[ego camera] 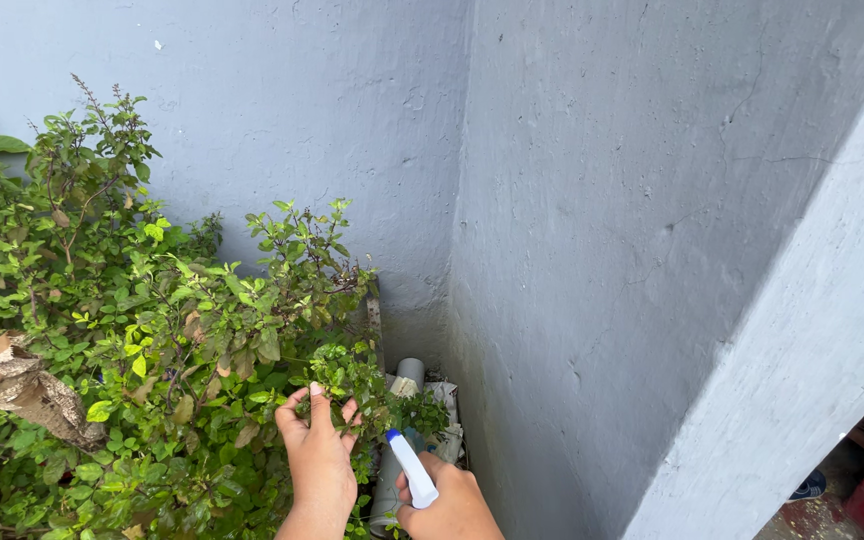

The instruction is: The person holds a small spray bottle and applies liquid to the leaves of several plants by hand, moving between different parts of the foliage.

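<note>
Down by the wall corner, right hand (452, 500) grips the white spray bottle (412, 470) – nozzle tilted up-left toward the bush (152, 330) – left hand (319, 455), fingers spread open, is in the leaves.

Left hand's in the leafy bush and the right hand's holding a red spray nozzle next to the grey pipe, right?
Not quite: the head view shows the spray nozzle in the right hand is white with a blue tip, not red. The left hand is in the bush, and the grey pipe stands close by.
</note>
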